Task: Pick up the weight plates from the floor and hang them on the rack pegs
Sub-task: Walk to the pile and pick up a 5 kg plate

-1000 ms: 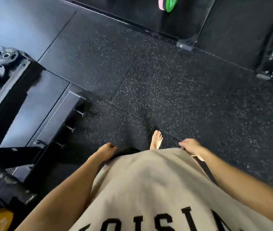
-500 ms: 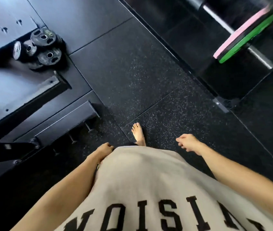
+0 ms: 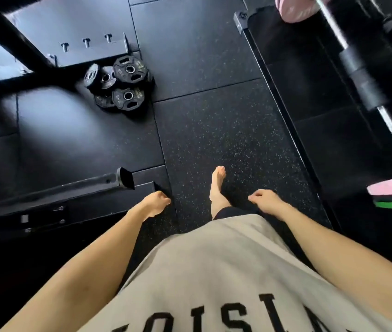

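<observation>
So, black speckled rubber gym floor (image 3: pixel 216 130) — small black iron weight plates (image 3: pixel 120 86) piled just beside the black steel rack pegs (image 3: pixel 86 43). Left hand (image 3: pixel 155 203) and right hand (image 3: pixel 265 202) hang loosely curled, holding nothing — a pink-and-green-plated barbell (image 3: pixel 391 140) lies off right.

Surface finishes, gym floor

Weight plates (image 3: pixel 128 95): matt black, bright metal hub rings. Floor (image 3: pixel 214 130): speckled black rubber, rough. Barbell (image 3: pixel 333 29): shiny metal. Shirt (image 3: pixel 214 271): beige cloth.

barbell (image 3: pixel 357 75) cropped, plate lettering (image 3: pixel 128 69) blurred
</observation>
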The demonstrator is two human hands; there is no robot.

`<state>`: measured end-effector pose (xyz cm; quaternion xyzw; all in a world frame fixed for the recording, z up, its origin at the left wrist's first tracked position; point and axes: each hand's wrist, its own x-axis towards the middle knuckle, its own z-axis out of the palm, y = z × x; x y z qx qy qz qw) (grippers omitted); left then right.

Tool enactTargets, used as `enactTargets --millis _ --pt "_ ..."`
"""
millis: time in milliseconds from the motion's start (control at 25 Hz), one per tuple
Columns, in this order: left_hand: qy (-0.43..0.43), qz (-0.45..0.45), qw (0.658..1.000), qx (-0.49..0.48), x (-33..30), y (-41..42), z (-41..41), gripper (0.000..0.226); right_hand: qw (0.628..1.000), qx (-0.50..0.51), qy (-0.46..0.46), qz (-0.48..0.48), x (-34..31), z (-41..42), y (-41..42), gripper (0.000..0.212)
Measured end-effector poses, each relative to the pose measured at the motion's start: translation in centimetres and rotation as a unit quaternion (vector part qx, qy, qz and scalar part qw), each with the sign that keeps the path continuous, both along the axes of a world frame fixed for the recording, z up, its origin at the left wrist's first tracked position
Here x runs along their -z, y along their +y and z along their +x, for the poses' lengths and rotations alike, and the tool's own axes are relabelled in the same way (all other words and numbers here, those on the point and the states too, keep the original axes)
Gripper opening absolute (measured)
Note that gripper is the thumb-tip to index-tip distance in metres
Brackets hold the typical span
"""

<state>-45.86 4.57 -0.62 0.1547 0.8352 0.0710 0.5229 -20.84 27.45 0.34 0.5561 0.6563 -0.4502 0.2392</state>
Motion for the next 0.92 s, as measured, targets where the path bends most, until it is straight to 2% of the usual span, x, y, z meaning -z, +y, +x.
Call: enactTargets --millis 200,360,480,680,920 --pt "0.008 -0.003 0.995 -0.098 -1.0 7.7 -8.3 0.03 0.991 -0.131 -0.009 -0.011 -0.1 -14.4 12.8 0.024" --pt "0.042 -0.002 0.982 -0.186 -1.5 11.2 -15.1 0.03 0.98 -0.198 0.003 -0.016 -1.3 -25.8 19.7 0.025" --pt "0.034 -0.011 0.971 -0.236 -0.5 13.5 -20.4 0.029 0.971 -0.238 0.005 -0.025 -1.1 -34.5 23.4 0.024" --pt "0.028 -0.007 0.965 -0.262 1.6 16.9 -33.1 0.029 0.962 -0.272 0.011 -0.025 -0.1 -49.2 27.8 0.024" --pt "0.007 -0.003 0.962 -0.272 0.7 20.2 -49.0 0.029 0.962 -0.272 0.023 -0.027 -1.0 -66.6 31.8 0.021"
